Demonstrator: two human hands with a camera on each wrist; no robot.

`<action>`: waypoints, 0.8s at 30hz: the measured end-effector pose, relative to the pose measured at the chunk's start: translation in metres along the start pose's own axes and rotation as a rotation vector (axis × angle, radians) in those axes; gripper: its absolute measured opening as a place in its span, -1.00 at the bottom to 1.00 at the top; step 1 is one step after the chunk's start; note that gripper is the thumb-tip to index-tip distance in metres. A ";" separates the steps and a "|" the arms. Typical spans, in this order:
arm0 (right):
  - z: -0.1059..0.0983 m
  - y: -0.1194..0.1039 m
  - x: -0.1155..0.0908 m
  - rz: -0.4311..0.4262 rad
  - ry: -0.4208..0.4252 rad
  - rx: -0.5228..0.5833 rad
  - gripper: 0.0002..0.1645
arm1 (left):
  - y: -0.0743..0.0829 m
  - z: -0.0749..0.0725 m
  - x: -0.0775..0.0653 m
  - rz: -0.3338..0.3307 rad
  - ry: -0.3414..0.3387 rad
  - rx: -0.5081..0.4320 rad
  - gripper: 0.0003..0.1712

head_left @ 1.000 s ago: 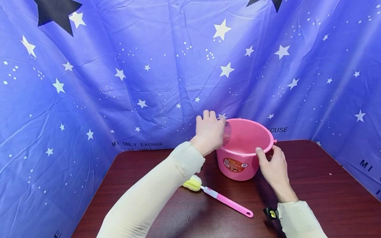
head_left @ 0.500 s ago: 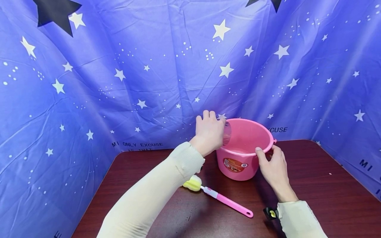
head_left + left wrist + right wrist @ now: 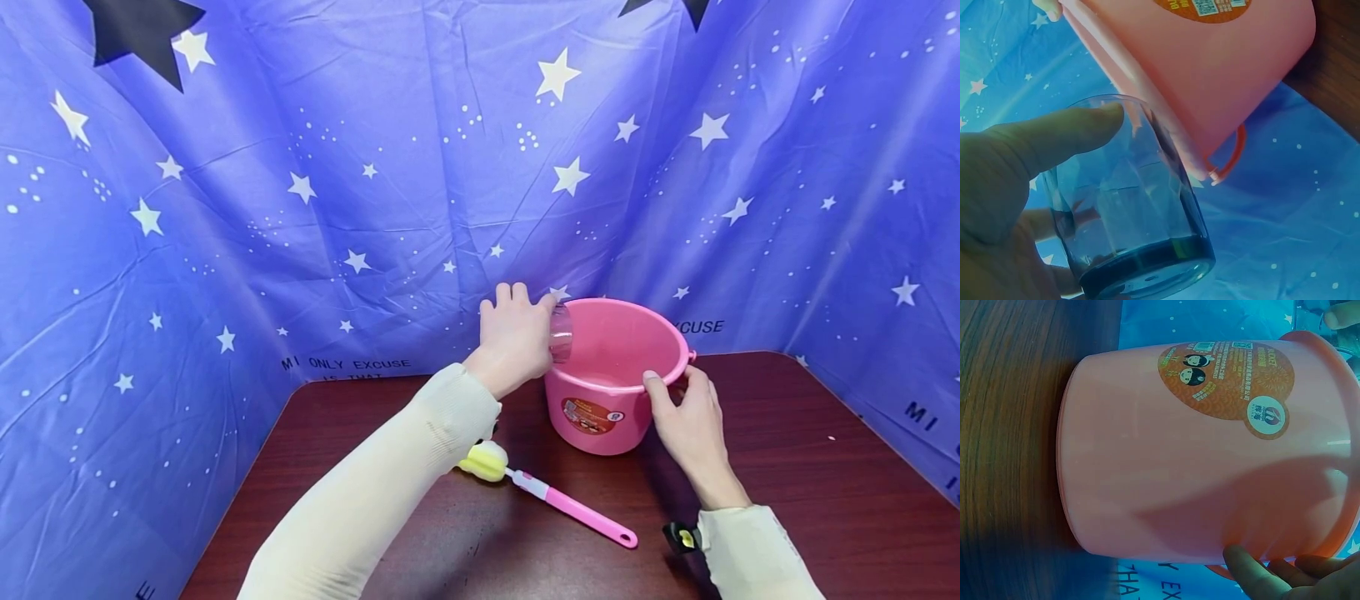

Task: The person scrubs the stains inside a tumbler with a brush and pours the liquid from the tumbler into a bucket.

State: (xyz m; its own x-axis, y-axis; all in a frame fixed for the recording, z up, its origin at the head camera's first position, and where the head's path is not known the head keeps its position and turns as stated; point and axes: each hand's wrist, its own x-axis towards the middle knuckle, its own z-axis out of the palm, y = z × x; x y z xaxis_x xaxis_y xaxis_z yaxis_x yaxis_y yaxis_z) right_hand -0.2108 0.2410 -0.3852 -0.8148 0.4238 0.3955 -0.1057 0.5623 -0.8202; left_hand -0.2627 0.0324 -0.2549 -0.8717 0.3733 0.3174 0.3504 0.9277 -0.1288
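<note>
A clear drinking glass (image 3: 561, 335) with a thick base is gripped in my left hand (image 3: 513, 337). The left wrist view shows the thumb along the side of the glass (image 3: 1141, 194) and fingers behind it. The glass is tilted at the left rim of a pink bucket (image 3: 636, 417); whether it touches the rim I cannot tell. Upright on the table, the bucket carries an orange label on its front. My right hand (image 3: 693, 433) grips its right rim, thumb on top. In the right wrist view, fingers (image 3: 1254, 575) lie against the bucket wall (image 3: 1129, 437).
In front of the bucket lies a brush (image 3: 592, 517) with a pink handle and a yellow sponge head, partly behind the left sleeve. A blue star-patterned curtain (image 3: 420, 217) stands around the dark wooden table (image 3: 847, 517).
Over the last half second my left hand and the glass have shifted a little left. My right hand, the bucket and the brush have stayed put.
</note>
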 end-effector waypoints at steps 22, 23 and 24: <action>0.001 0.001 0.000 -0.008 -0.004 -0.001 -0.28 | -0.015 0.014 -0.014 -0.022 0.053 -0.159 0.01; 0.001 0.001 0.000 -0.009 -0.003 0.000 -0.28 | -0.015 0.015 -0.014 -0.024 0.058 -0.164 0.00; 0.001 0.002 0.000 -0.009 -0.004 0.001 -0.28 | -0.016 0.016 -0.014 -0.026 0.065 -0.165 0.00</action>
State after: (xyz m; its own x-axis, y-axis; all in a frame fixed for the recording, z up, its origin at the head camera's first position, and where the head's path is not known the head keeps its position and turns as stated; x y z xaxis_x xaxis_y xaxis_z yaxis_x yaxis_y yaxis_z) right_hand -0.2115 0.2415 -0.3867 -0.8159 0.4162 0.4013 -0.1132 0.5656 -0.8169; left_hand -0.2611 0.0124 -0.2727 -0.8591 0.3436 0.3792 0.3843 0.9225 0.0349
